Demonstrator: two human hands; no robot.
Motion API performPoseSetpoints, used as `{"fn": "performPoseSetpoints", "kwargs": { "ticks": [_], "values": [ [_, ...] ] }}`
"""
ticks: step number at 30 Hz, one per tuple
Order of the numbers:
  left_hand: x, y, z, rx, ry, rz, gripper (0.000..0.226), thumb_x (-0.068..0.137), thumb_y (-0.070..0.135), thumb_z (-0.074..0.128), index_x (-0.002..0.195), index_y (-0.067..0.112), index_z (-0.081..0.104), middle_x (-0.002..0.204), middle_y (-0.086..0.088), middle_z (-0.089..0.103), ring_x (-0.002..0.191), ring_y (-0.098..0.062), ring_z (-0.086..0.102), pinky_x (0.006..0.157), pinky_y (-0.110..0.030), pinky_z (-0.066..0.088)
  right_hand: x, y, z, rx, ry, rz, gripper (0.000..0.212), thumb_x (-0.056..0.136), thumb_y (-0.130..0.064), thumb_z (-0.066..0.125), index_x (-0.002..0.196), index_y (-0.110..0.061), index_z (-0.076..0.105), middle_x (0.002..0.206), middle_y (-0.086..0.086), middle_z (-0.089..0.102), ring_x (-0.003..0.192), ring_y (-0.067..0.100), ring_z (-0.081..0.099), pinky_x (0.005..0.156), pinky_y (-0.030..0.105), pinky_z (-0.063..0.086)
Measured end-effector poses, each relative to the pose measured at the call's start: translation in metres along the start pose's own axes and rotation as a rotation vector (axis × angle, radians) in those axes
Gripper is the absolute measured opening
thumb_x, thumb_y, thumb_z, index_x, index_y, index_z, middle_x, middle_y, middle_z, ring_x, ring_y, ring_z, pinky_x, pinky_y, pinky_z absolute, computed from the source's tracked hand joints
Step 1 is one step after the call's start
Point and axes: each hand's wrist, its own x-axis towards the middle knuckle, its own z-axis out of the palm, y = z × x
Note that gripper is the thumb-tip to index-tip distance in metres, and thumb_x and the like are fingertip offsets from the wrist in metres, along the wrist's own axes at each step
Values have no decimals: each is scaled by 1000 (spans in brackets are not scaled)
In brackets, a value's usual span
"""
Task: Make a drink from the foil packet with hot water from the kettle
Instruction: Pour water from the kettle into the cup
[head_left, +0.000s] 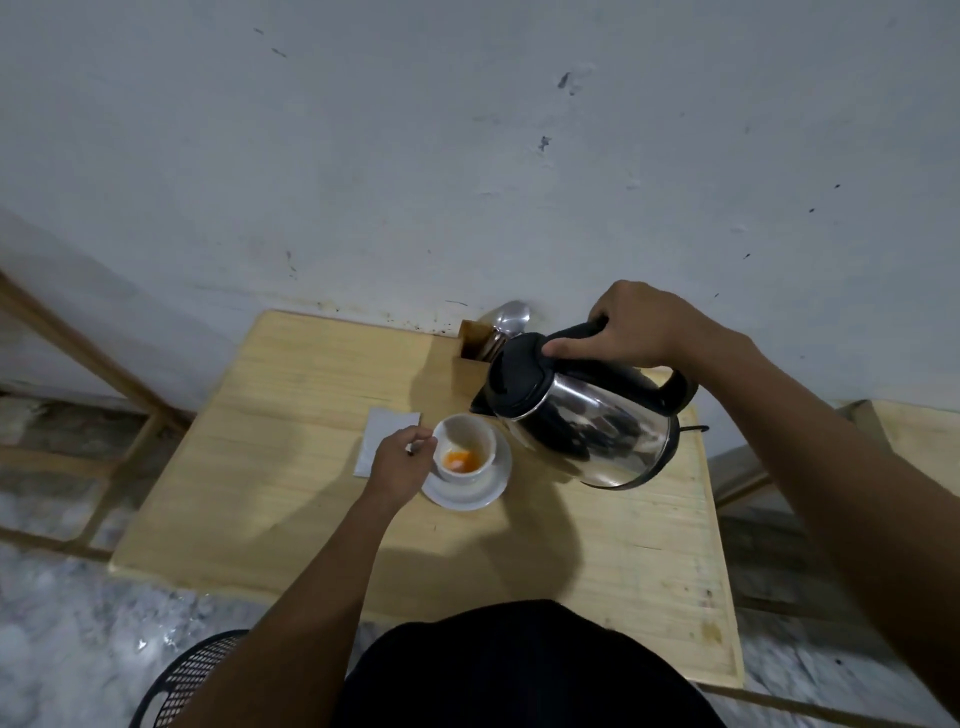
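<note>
On saucer (491, 496), cup (470, 431) of orange liquid (460, 460), left fingers (423, 442) tight on it; right fingers (571, 345) around tilted kettle (597, 431)

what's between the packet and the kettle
The cup on its saucer, held by the left hand, sits between the packet and the kettle, as the head view shows.
</note>
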Motion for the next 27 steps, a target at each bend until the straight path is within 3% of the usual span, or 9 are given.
{"fn": "performPoseSetpoints", "kwargs": {
  "ticks": [6, 27],
  "values": [
    [2, -5, 0, 0, 0, 16, 18, 93, 17, 56, 104, 8, 67, 100, -6, 65, 92, -19, 57, 77, -26, 40, 13, -27, -1, -132, -109, -12, 71, 68, -80, 59, 51, -13, 42, 49, -1, 41, 49, 17, 39, 51, 29, 28],
    [1, -3, 1, 26, 23, 20, 22, 93, 16, 56, 110, 6, 67, 114, -13, 66, 93, -14, 55, 80, -24, 40, 24, -66, -5, -448, -118, -136, 64, 70, -79, 59, 63, -17, 43, 61, -4, 51, 56, 13, 47, 54, 29, 35]
  ]
}}
